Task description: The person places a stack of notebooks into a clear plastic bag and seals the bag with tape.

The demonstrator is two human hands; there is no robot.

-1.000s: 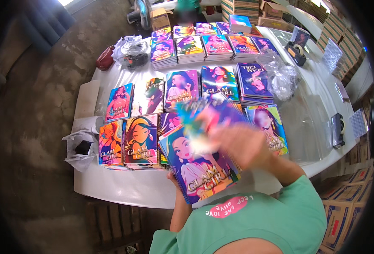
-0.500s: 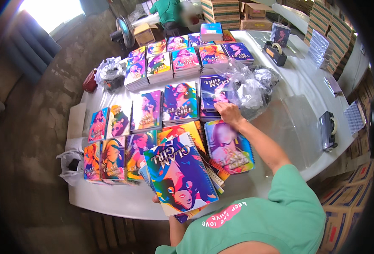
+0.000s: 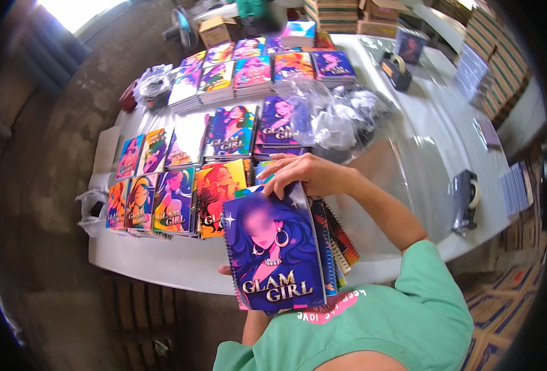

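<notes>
**Holding a stack of spiral notebooks at the edge of a crowded white table**

Standing at the near edge of the white table (image 3: 162, 263), the person in the green shirt (image 3: 384, 321) holds a stack of spiral notebooks (image 3: 276, 250) upright against the chest, the top cover dark blue with a drawn figure. The right hand (image 3: 304, 173) rests over the stack's upper edge, fingers curled down on it. The left hand (image 3: 227, 270) supports the stack from below; only a fingertip or two peeks out at the lower left corner, so how tightly it closes I cannot tell.

Across the tabletop, rows of colourful notebooks (image 3: 168, 198) lie in neat piles, with further piles (image 3: 255, 65) toward the far end. A heap of clear plastic wrappers (image 3: 341, 114) sits just beyond the right hand. Two tape dispensers stand on the right side, one near (image 3: 465, 198) and one far (image 3: 397, 68).

Cardboard cartons (image 3: 502, 68) are stacked along the right wall, a white bag (image 3: 91, 207) hangs off the table's left edge, and the floor is bare grey concrete (image 3: 51, 154), with daylight coming in at the upper left.
</notes>
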